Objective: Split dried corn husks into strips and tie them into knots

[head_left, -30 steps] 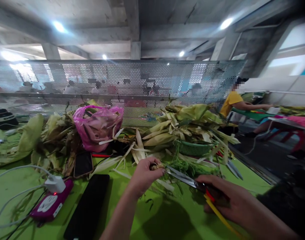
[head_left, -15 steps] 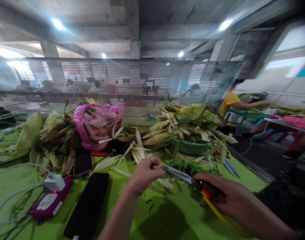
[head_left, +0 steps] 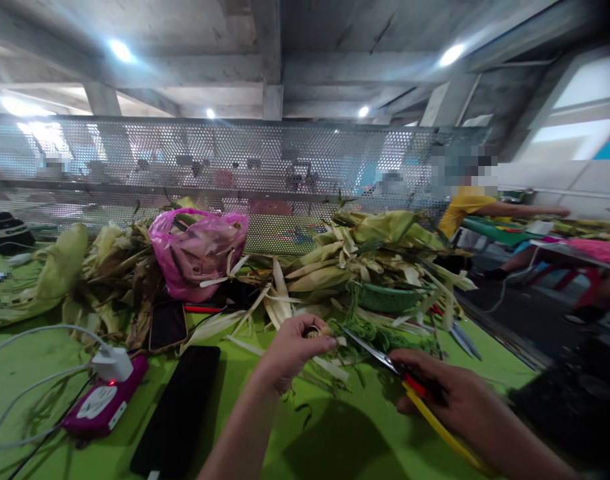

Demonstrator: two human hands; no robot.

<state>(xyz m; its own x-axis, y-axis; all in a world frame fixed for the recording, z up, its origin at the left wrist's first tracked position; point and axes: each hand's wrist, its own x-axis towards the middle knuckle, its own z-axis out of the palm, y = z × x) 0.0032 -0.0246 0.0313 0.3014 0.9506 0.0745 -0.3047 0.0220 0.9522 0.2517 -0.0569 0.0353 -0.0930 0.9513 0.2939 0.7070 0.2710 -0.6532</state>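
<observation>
My left hand (head_left: pixel 291 348) is closed in a pinch on a small knotted piece of dried husk (head_left: pixel 323 331) just above the green table (head_left: pixel 335 440). My right hand (head_left: pixel 447 397) grips the red and yellow handles of a pair of scissors (head_left: pixel 379 357). The blades point up and left toward the husk piece and stop a little short of it. Loose green strips (head_left: pixel 379 332) lie under the blades.
Heaps of corn husks (head_left: pixel 365 250) and a pink plastic bag (head_left: pixel 197 250) line the back, before a perforated metal screen (head_left: pixel 235 160). A green basket (head_left: pixel 385 297) sits at right. A black phone (head_left: pixel 177 407), a second phone (head_left: pixel 167 325) and a pink power strip (head_left: pixel 102 403) lie left. A person in yellow (head_left: pixel 467 203) sits far right.
The scissors have drawn back a little to the right, away from the husk piece. My left hand stays pinched on it. The view has shifted slightly.
</observation>
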